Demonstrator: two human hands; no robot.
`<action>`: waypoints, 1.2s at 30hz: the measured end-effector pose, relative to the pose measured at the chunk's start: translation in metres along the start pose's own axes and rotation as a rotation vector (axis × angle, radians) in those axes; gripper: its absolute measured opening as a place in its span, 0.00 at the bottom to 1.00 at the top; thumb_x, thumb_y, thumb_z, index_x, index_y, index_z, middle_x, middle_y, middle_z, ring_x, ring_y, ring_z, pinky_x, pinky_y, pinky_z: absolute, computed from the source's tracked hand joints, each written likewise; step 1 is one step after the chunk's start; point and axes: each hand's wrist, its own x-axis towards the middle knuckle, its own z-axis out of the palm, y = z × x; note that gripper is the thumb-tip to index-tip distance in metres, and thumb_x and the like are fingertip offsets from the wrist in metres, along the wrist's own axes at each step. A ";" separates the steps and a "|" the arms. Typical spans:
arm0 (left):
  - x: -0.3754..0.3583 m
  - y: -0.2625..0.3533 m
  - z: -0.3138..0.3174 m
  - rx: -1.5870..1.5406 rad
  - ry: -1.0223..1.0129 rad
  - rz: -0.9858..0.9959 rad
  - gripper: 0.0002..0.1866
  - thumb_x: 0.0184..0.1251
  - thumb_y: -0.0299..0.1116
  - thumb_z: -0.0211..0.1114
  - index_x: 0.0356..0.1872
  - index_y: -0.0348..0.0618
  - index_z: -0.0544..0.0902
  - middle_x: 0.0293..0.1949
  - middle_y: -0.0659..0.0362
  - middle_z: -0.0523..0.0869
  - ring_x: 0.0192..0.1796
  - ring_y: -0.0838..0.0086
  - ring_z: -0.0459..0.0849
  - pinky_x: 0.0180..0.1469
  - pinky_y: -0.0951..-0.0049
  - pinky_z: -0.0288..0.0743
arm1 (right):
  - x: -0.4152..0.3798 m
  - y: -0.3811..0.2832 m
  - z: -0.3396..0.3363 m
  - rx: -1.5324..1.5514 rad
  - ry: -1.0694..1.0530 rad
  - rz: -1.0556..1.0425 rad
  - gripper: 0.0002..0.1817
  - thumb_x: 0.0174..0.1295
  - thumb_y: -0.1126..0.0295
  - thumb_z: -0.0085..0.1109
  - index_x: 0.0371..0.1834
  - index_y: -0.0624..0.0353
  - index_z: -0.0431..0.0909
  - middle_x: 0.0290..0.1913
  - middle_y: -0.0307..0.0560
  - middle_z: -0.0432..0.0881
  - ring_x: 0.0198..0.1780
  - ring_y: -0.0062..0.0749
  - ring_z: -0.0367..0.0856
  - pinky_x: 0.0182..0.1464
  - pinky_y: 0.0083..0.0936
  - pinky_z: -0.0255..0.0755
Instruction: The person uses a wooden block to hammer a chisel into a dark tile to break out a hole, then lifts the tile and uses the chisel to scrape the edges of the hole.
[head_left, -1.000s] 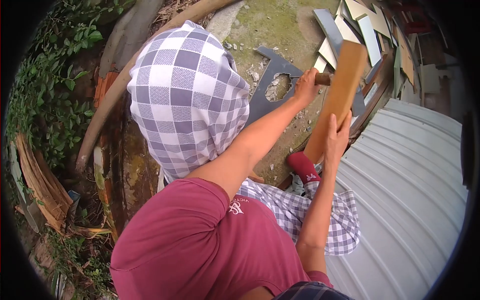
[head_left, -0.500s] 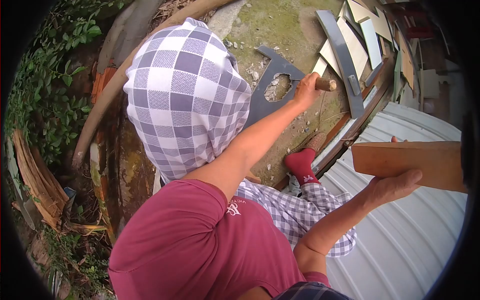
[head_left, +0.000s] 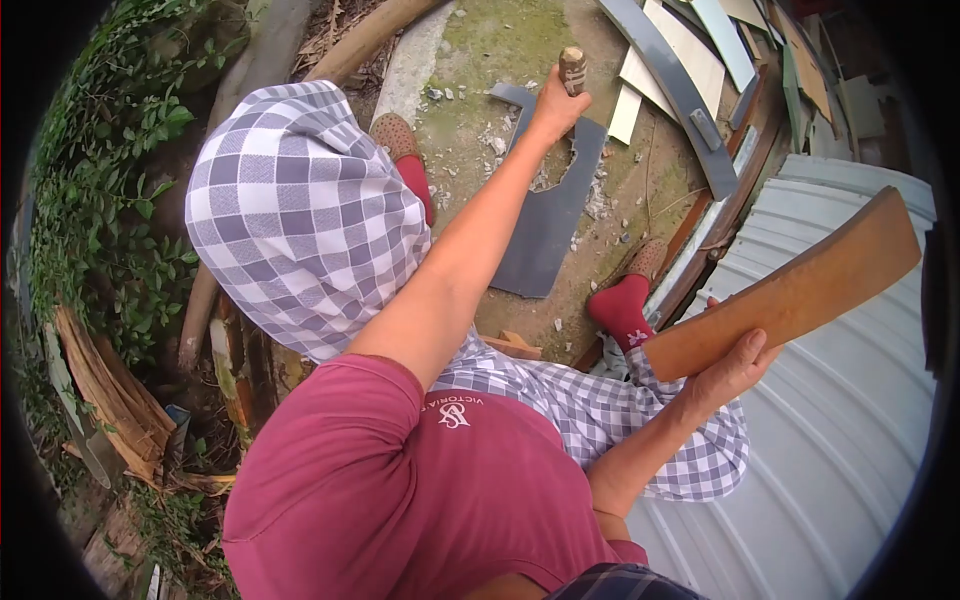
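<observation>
My left hand (head_left: 556, 108), at the upper middle, is wrapped round a wooden handle (head_left: 572, 68) whose rounded end points up. Whatever lies below the fist is mostly hidden. Beneath it a flat dark grey board (head_left: 540, 235) with a jagged hole rests on the mossy ground. At the right, my right hand (head_left: 733, 372) grips a curved brown wooden piece (head_left: 800, 285) from below, thumb on the near face and a fingertip showing past the far edge. The wooden piece tilts up to the right, over a checkered trouser leg.
Boards (head_left: 690, 70) and a long grey strip (head_left: 680, 95) lie at the upper right. Ribbed metal sheeting (head_left: 800, 440) spans the lower right. Rubble (head_left: 497, 143) surrounds the grey board. Logs (head_left: 375, 40) and leafy plants (head_left: 130, 150) are at the left.
My left hand has moved up and left with the handle, which now points upward. My right hand has shifted left, and the wooden piece has tilted up at its right end. More of the grey board shows.
</observation>
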 end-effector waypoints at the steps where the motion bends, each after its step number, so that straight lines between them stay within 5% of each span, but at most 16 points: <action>1: 0.000 0.001 0.001 -0.096 0.045 -0.034 0.21 0.46 0.31 0.65 0.43 0.36 0.72 0.34 0.52 0.81 0.39 0.62 0.81 0.45 0.66 0.75 | 0.000 0.002 0.000 0.029 0.006 0.021 0.38 0.61 0.48 0.59 0.63 0.65 0.59 0.47 0.53 0.74 0.39 0.40 0.81 0.40 0.36 0.83; 3: 0.000 0.004 0.003 -0.221 0.106 -0.052 0.20 0.48 0.31 0.68 0.42 0.37 0.72 0.35 0.57 0.81 0.40 0.74 0.80 0.43 0.71 0.74 | 0.001 0.003 0.001 0.073 0.022 0.040 0.37 0.61 0.48 0.58 0.63 0.65 0.59 0.47 0.52 0.74 0.39 0.39 0.81 0.40 0.36 0.83; 6: -0.004 0.022 0.009 -0.373 0.163 0.008 0.22 0.50 0.33 0.72 0.42 0.37 0.72 0.36 0.58 0.81 0.37 0.75 0.80 0.40 0.73 0.75 | 0.001 0.005 0.002 0.106 0.043 0.045 0.34 0.63 0.49 0.56 0.62 0.64 0.61 0.44 0.52 0.75 0.37 0.40 0.82 0.39 0.34 0.82; 7: -0.006 0.030 0.014 -0.480 0.197 0.068 0.14 0.54 0.35 0.73 0.32 0.42 0.75 0.27 0.64 0.79 0.30 0.79 0.76 0.33 0.77 0.70 | 0.001 0.005 0.001 0.100 0.047 0.038 0.33 0.64 0.49 0.55 0.62 0.63 0.61 0.42 0.51 0.76 0.35 0.42 0.83 0.38 0.32 0.81; 11: 0.016 0.006 0.031 -0.401 0.127 -0.005 0.10 0.55 0.32 0.70 0.24 0.40 0.78 0.21 0.63 0.80 0.23 0.81 0.75 0.28 0.78 0.69 | 0.000 0.008 0.002 0.100 0.059 0.068 0.30 0.65 0.51 0.54 0.61 0.63 0.62 0.42 0.51 0.76 0.35 0.41 0.83 0.39 0.33 0.82; 14: 0.020 0.003 0.036 -0.409 0.067 -0.015 0.07 0.55 0.30 0.67 0.25 0.40 0.78 0.21 0.64 0.80 0.22 0.81 0.75 0.27 0.78 0.68 | 0.000 0.006 0.007 0.094 0.036 0.121 0.37 0.60 0.46 0.59 0.61 0.65 0.61 0.45 0.52 0.74 0.37 0.40 0.82 0.39 0.34 0.81; 35: 0.020 -0.008 0.029 -0.268 -0.006 -0.014 0.07 0.52 0.31 0.64 0.22 0.41 0.78 0.20 0.65 0.79 0.23 0.82 0.75 0.27 0.78 0.67 | -0.002 0.028 0.012 0.003 -0.031 0.129 0.29 0.66 0.53 0.54 0.61 0.63 0.63 0.45 0.50 0.75 0.35 0.39 0.83 0.38 0.34 0.82; 36: 0.020 -0.006 0.028 -0.270 -0.004 -0.014 0.07 0.52 0.31 0.64 0.22 0.41 0.78 0.20 0.65 0.79 0.23 0.82 0.75 0.27 0.78 0.67 | -0.003 0.027 0.012 0.025 -0.038 0.163 0.30 0.65 0.53 0.56 0.62 0.63 0.63 0.49 0.48 0.75 0.43 0.34 0.79 0.44 0.30 0.77</action>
